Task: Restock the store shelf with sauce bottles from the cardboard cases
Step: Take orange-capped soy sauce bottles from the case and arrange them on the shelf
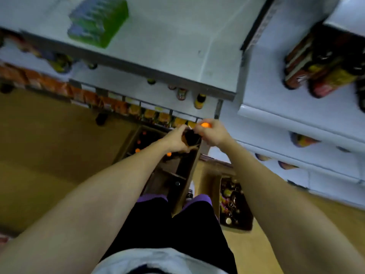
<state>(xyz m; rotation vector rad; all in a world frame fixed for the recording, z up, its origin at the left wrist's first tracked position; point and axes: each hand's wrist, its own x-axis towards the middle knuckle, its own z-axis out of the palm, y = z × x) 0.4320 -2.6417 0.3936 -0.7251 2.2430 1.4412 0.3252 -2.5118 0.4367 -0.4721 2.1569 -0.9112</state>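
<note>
Gripping one dark sauce bottle [190, 137], left hand [175, 140] at base, right hand [212, 133] near cap

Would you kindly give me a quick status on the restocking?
Both hands, left and right, gripping one dark bottle, orange cap. Held above open case. Nothing blocking.

I count two cardboard cases on the floor, one open case [158, 155] under my hands, a second case [235, 202] beside it. One green shrink-wrapped pack [97, 21] sits on the top shelf [177, 42].
</note>
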